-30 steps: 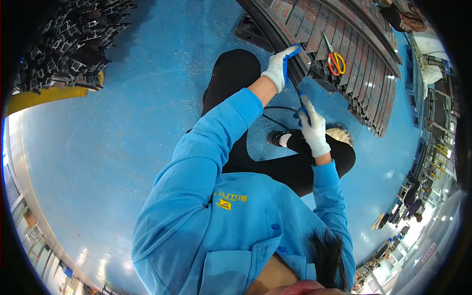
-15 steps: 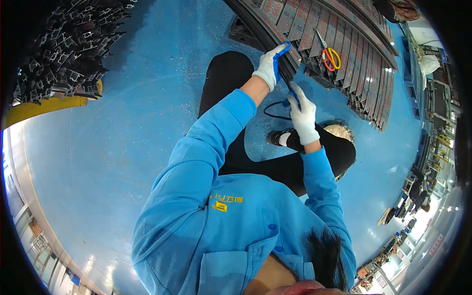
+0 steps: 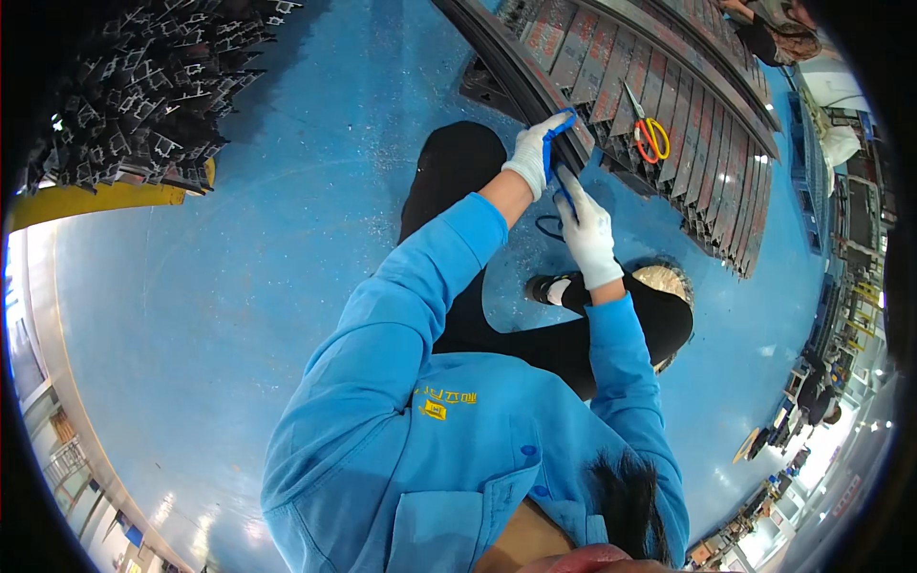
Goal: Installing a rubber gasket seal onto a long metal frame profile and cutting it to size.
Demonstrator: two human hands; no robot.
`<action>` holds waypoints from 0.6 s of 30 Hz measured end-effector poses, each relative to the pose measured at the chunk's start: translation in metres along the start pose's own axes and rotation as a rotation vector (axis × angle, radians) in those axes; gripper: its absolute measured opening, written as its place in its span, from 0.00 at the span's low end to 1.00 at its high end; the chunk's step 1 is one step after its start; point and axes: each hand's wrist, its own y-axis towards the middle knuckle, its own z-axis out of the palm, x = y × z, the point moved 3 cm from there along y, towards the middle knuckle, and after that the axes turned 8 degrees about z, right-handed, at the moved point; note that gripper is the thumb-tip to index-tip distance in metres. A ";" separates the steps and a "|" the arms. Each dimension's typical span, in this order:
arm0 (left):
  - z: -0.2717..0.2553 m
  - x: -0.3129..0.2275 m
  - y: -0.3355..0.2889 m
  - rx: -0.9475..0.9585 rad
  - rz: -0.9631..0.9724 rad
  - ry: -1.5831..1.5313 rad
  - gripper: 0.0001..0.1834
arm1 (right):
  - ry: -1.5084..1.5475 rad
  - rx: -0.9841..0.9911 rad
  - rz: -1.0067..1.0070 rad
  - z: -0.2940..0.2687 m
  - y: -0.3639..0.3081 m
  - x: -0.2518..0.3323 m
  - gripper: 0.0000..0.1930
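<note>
My left hand (image 3: 540,155), in a white glove with a blue palm, is wrapped round the near end of a long dark metal profile (image 3: 521,81). My right hand (image 3: 588,229), gloved alike, is closed just below that end, pinching a thin black strip (image 3: 548,227) that looks like a rubber seal. The strip's loose end curls to the left of my right hand. Fingertips of the right hand are close to the profile's end and partly hidden. Scissors (image 3: 651,138) with red and yellow handles lie on the stacked profiles to the right.
A row of dark profiles (image 3: 707,162) is stacked at the far right. Many more profile ends (image 3: 143,105) stick out at the far left above a yellow support (image 3: 105,205). My bent knees are beneath my arms on the blue floor (image 3: 239,277). Another person (image 3: 769,33) is at the far right edge.
My right hand has moved up nearer the profile's end, close to my left hand. The strip's loose loop shows smaller. The whole view has shifted slightly.
</note>
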 end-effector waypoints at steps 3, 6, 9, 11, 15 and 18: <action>0.000 -0.005 -0.006 -0.033 -0.009 0.022 0.18 | 0.106 0.002 -0.033 -0.002 -0.003 0.005 0.23; 0.020 -0.021 -0.037 -0.004 -0.042 0.048 0.18 | 0.058 0.076 -0.083 -0.014 -0.031 -0.024 0.24; 0.015 -0.017 -0.034 -0.017 -0.041 0.076 0.17 | 0.019 0.080 -0.075 -0.004 -0.021 -0.021 0.24; 0.006 -0.008 -0.019 -0.051 -0.025 0.108 0.16 | -0.039 0.034 -0.019 0.007 0.004 -0.010 0.25; 0.001 -0.004 -0.007 -0.043 -0.021 0.084 0.16 | 0.006 0.090 0.031 -0.010 -0.003 -0.007 0.25; 0.000 0.001 -0.005 -0.022 -0.039 0.033 0.16 | 0.070 0.178 0.063 -0.022 -0.017 -0.013 0.26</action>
